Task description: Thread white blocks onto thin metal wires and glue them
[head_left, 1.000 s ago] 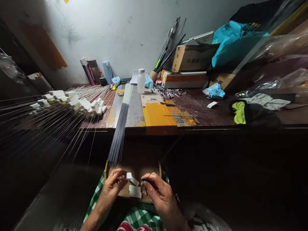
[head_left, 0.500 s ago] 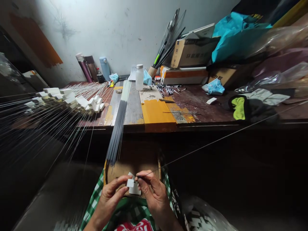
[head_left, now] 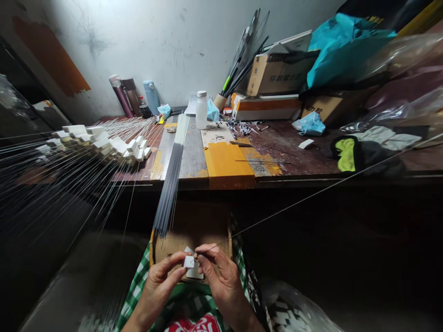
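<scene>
My left hand (head_left: 165, 275) pinches a small white block (head_left: 188, 262) between thumb and fingers, low in the middle of the view. My right hand (head_left: 216, 272) pinches the near end of a long thin rod (head_left: 311, 196) that runs up to the right, past the table's edge. The rod's tip meets the white block. Under both hands lies a cardboard piece (head_left: 173, 249) on my lap with more white blocks (head_left: 195, 273) on it. A bundle of dark thin rods (head_left: 170, 184) slopes from the table down to the cardboard.
On the table (head_left: 297, 159) at left lie several rods with white blocks on them (head_left: 104, 144), fanned out. A white bottle (head_left: 201, 109), flasks (head_left: 133, 97), cardboard boxes (head_left: 277, 76), blue face masks (head_left: 308, 126) and a blue bag (head_left: 341, 46) stand further back.
My right hand has swung a long rod up to the right and brought its tip to the white block. My left hand has lifted one block off the cardboard toward the right hand.
</scene>
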{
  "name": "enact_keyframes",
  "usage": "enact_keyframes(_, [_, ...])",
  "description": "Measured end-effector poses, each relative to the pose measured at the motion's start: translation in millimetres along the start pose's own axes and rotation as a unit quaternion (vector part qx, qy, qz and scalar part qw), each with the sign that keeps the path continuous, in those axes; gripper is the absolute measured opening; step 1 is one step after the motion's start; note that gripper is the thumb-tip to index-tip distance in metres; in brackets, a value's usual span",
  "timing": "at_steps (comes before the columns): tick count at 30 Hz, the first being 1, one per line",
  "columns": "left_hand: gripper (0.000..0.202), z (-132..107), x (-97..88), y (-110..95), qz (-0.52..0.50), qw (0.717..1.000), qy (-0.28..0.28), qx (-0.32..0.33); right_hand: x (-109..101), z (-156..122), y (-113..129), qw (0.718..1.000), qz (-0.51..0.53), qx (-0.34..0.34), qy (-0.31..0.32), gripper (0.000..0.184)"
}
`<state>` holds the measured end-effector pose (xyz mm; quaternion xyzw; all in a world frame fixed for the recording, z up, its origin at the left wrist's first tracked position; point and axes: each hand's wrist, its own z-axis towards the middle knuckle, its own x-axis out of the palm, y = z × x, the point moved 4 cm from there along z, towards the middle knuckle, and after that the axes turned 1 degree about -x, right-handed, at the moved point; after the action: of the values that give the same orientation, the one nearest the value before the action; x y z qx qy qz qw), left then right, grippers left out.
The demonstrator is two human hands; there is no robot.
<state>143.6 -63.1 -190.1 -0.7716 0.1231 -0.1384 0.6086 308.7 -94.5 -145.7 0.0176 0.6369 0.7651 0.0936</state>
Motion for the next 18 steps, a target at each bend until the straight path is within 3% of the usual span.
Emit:
enact_keyframes(11, [0.025, -1.1, -0.2, 3.9, 0.034, 0.999, 0.002, 0.026, -1.6, 2.0, -4.4, 0.998, 0.009, 0.057, -0.030, 0.018])
enact_keyframes(18, [0.025, -2.0, -0.9, 7.6, 0.028, 0.999, 0.010, 0.022, -0.8, 1.1, -3.2, 0.999, 0.021, 0.042, -0.020, 0.016])
